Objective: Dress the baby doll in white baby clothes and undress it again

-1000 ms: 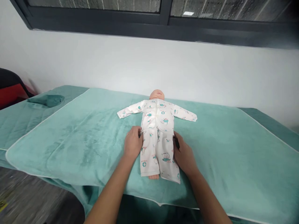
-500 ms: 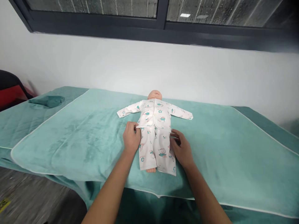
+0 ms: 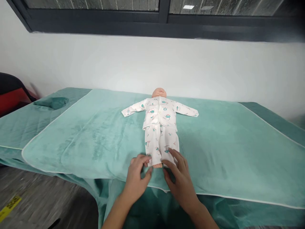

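Observation:
A baby doll [image 3: 159, 92] lies on its back with its head toward the wall and its arms spread. It wears a white printed jacket [image 3: 160, 111] and matching trousers [image 3: 152, 140]; a bit of its feet [image 3: 157, 165] shows at the leg ends. My left hand [image 3: 138, 175] is at the lower end of one trouser leg, fingers bent and thumb apart. Across from it, my right hand [image 3: 177, 175] spreads its fingers over the other leg's hem, partly hiding it. Neither hand visibly grips the cloth.
A green plush cover [image 3: 228, 146] drapes the table, with a face hole [image 3: 51, 103] toward the left end. Behind stands a white wall [image 3: 133, 63] beneath a dark window frame [image 3: 100, 24]. A black and red chair [image 3: 13, 95] is at the far left.
Both hands have come down from the doll's waist to the trouser hems, nearer to me. The jacket's lower edge now lies free of my fingers. The view has shifted slightly.

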Action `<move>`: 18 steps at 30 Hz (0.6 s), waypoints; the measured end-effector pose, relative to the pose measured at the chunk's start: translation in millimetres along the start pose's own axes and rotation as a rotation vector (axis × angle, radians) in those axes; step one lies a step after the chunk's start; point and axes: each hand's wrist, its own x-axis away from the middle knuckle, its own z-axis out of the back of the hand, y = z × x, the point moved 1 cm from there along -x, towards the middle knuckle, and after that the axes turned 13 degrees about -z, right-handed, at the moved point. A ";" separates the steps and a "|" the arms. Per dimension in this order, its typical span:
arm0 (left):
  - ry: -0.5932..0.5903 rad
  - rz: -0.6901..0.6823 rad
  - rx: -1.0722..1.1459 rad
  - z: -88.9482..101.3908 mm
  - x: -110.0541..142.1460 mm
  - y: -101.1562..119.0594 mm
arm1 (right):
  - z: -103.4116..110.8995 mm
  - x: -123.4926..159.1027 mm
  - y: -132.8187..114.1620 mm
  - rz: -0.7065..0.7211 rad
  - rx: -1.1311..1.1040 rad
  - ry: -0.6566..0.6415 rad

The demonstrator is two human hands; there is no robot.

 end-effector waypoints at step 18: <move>0.244 -0.106 -0.058 -7.1 9.8 7.7 | 4.3 1.4 -23.3 0.064 0.058 0.075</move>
